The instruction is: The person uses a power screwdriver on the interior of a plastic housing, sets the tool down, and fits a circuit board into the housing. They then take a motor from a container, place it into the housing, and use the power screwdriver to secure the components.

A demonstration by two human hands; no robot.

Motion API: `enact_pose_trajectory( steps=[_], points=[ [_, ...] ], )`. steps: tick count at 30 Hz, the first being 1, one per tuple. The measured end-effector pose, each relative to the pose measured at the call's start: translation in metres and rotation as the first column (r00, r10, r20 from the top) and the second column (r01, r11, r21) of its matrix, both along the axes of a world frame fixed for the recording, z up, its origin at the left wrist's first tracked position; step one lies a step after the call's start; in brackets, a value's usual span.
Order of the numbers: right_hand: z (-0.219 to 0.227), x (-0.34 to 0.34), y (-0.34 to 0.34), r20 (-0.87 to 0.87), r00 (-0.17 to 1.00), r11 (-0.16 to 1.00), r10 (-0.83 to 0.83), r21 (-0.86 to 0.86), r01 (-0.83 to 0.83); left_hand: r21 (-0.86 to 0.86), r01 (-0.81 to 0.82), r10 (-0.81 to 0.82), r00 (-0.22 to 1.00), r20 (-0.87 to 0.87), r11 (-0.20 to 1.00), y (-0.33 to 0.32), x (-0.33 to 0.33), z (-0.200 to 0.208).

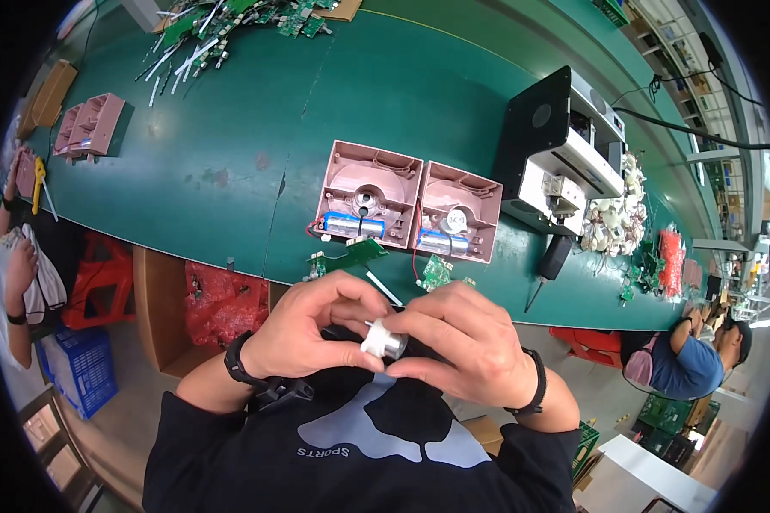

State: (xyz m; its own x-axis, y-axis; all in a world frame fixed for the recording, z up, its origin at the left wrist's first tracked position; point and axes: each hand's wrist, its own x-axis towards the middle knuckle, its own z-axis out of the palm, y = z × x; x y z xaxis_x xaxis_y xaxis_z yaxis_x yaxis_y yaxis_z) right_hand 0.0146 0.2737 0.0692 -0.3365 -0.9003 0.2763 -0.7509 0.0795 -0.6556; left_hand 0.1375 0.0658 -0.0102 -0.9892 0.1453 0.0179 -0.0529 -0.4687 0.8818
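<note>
Bare left hand (304, 329) and bare right hand (470, 342) meet before a black cloth shirt (308, 470), forearms slanting inward, wrists bent toward each other. Between them, short of the green tabletop (222, 188), sits a small silver metal cylinder with a white plastic end (393, 344). Right thumb and forefinger grasp its metal; left fingers curl around the white end, their grip unclear. Its long axis runs roughly sideways, white end pointing left.

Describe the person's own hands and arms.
The left hand and right hand are ungloved. The left wristband and right wristband are black; a dark, buckle-like piece shows beside the left one. Left sleeve and right sleeve are short, black.
</note>
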Motion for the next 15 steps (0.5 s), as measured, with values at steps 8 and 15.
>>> enact_pose_trajectory(
  steps=[8, 15],
  points=[
    [0.003, -0.002, -0.021, 0.143, 0.989, 0.998, -0.025, -0.048, 0.032, 0.057, -0.023, 0.020, 0.999, 0.049, 0.998, -0.011, 0.000, 0.004],
    [0.018, -0.046, -0.054, -0.057, 0.967, 0.964, -0.250, 0.085, 0.254, -0.700, -0.433, 0.321, 0.899, -0.297, 0.568, -0.032, -0.004, 0.004]
  ],
)
